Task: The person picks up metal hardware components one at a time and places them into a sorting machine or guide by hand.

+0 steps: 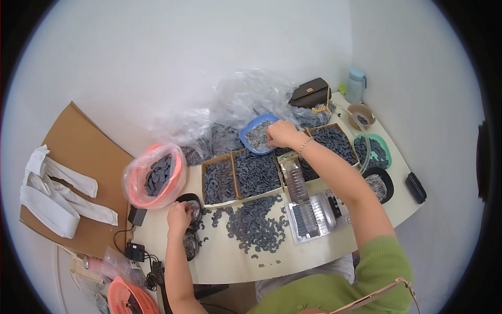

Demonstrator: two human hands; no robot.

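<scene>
My left hand (pixel 179 217) reaches down at the left of the table, fingers curled together at a small black bowl (pixel 195 201) of thin silvery metal pieces. A second black bowl (pixel 191 245) with similar pieces stands just nearer, beside my wrist. My right hand (pixel 284 134) is stretched to the far side, fingertips pinched down in a blue tray (pixel 243 133) of silvery metal pins (pixel 258 137). What either hand has between its fingertips is too small or hidden to make out. Small dark grey parts (pixel 256 222) lie loose in a heap between my arms.
Cardboard boxes (pixel 219 180) of grey parts line the table's middle. A clear-slotted metal device (pixel 314 217) sits under my right forearm. Around stand a pink basket (pixel 180 175), green tray (pixel 384 149), black bowl (pixel 386 180), handbag (pixel 312 92), blue bottle (pixel 355 88) and plastic bags (pixel 246 97).
</scene>
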